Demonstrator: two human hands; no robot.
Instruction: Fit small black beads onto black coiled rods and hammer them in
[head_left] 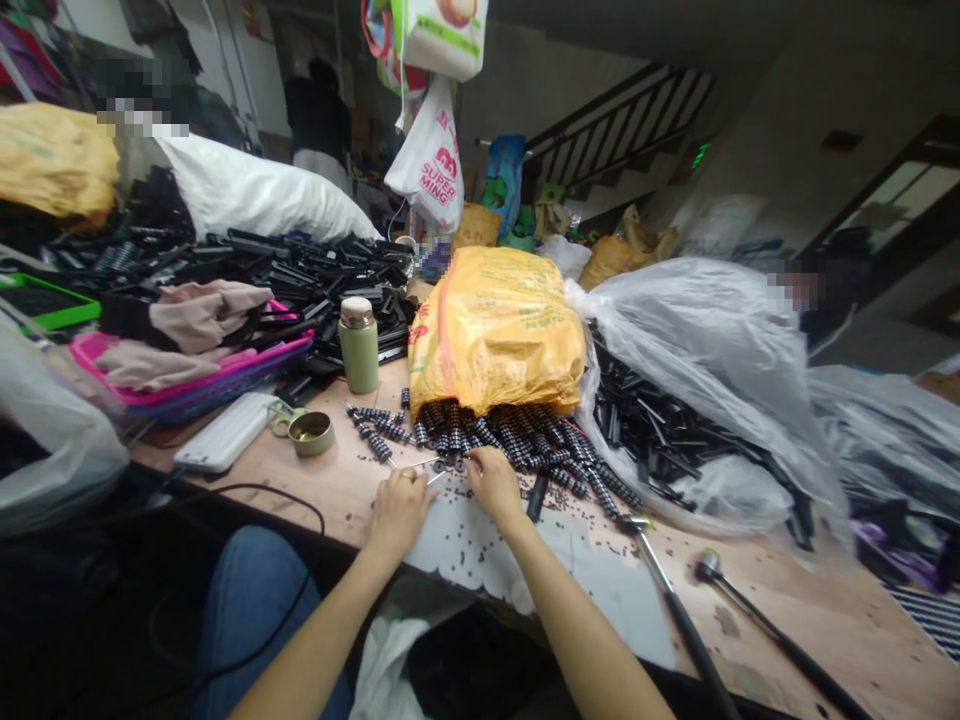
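Working at the near edge of the wooden table [787, 610], you have both hands down on a pale sheet [480, 550] that is speckled with many tiny dark beads [457, 535]. Your left hand [397, 508] has its fingers curled and pinched around a thin metal rod [420, 465] that runs out toward the left; a ring shows on one finger. Your right hand [495, 482] lies palm down with the fingers bent over the small parts just in front of it, but you cannot tell from this view whether it grips anything. Just beyond your fingertips lies a heap of short black-and-white striped pieces [510, 435], spilling out from under a yellow plastic sack [495, 330] that sits on top of them. A few of the same striped pieces lie apart to the left, near a small round tin [311, 432] and a green flask [359, 345] standing upright. To the right of the sack a clear plastic bag [697, 350] holds a mass of black sticks. Two long dark rods with metal ends [675, 610] lie on the table to your right, well apart from your hands. A pink tray [225, 375] with cloth in it sits at the far left.
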